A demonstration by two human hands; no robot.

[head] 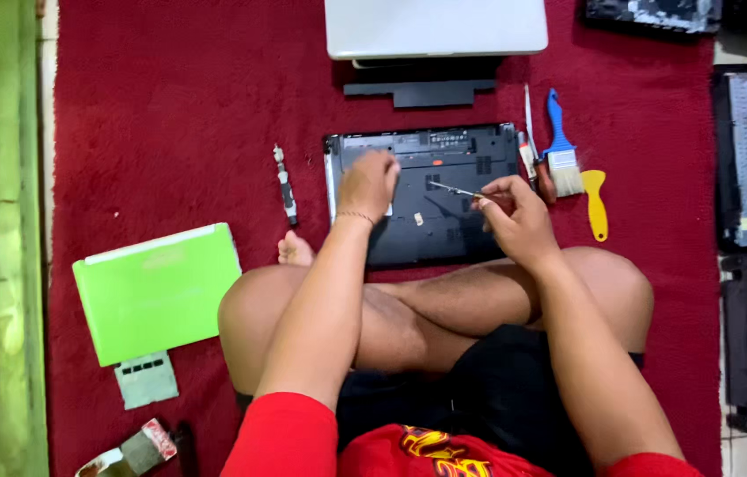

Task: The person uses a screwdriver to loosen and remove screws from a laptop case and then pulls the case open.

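Observation:
A black laptop (453, 159) lies upside down on the red carpet (170, 115) in front of my crossed legs. My left hand (369, 184) rests fingers-down on its left part, holding nothing that I can see. My right hand (515, 212) pinches a thin metal tool, a screwdriver (453, 188), whose tip points left over the laptop's base. A wristband sits on my left wrist.
A green laptop (157, 291) and a small green cover (146, 380) lie at the left. A black-handled tool (286, 187) lies left of the black laptop. A blue brush (561, 150), yellow pry tool (597, 203), silver laptop (435, 26) and black battery (420, 90) surround it.

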